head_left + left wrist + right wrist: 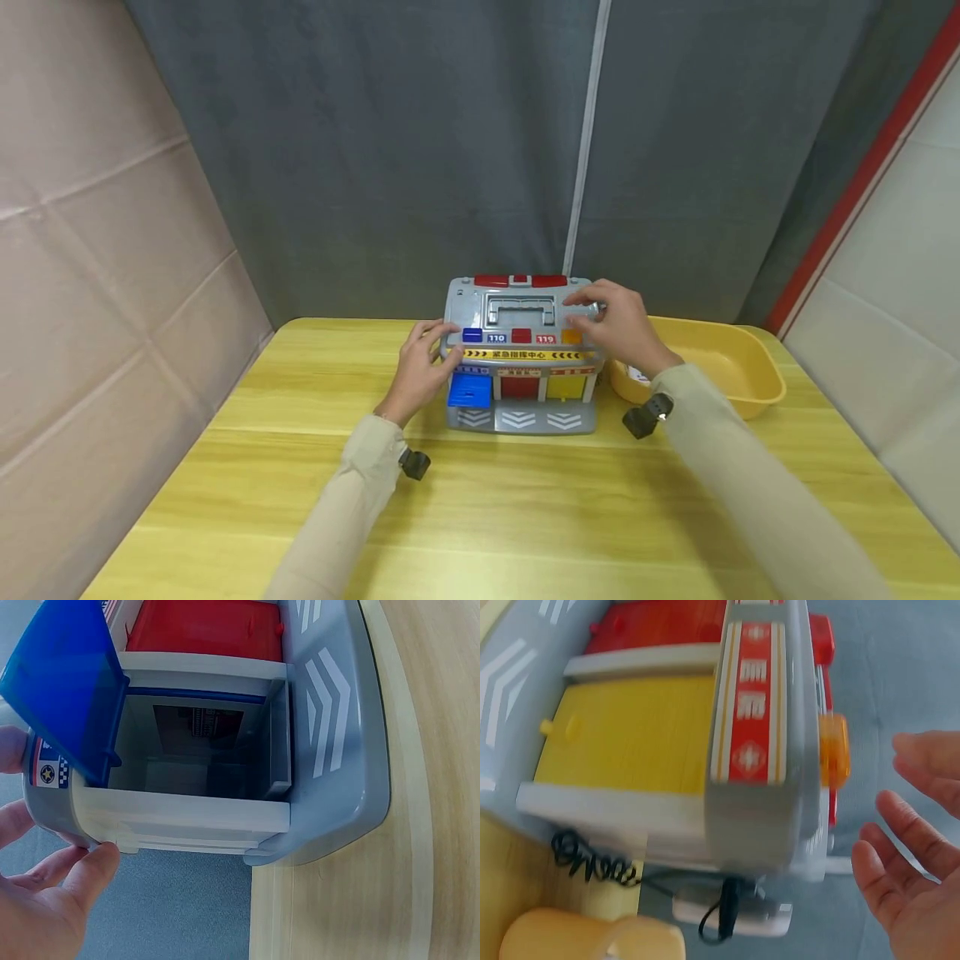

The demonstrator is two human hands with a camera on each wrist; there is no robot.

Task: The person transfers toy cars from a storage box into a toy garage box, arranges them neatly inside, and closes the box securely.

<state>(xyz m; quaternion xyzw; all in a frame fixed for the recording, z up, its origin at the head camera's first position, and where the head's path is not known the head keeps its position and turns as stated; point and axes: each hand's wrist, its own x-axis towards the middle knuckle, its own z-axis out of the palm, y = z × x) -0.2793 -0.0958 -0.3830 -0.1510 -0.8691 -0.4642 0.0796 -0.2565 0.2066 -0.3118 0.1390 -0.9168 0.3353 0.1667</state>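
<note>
A grey toy rescue station [520, 358] stands on the table, with a folded carry handle [521, 312] on its roof. Its blue door [71, 682] is swung up, baring a dark compartment [172, 742]. The red door [206, 626] and yellow door [626, 735] are down. My left hand [418, 371] touches the roof's left end, thumb and fingers around the corner. Over the roof's right end hovers my right hand [618, 325], fingers loosely bent. In the right wrist view it stands apart from the orange roof light [834, 750], and nothing shows between its fingers.
A yellow basin [772, 387] stands at the table's right, close beside the toy. A black coiled cord [592, 859] and a pale handset-like piece [731, 911] are at the toy's right side. Behind the wooden table [480, 517] hangs a grey curtain [405, 167].
</note>
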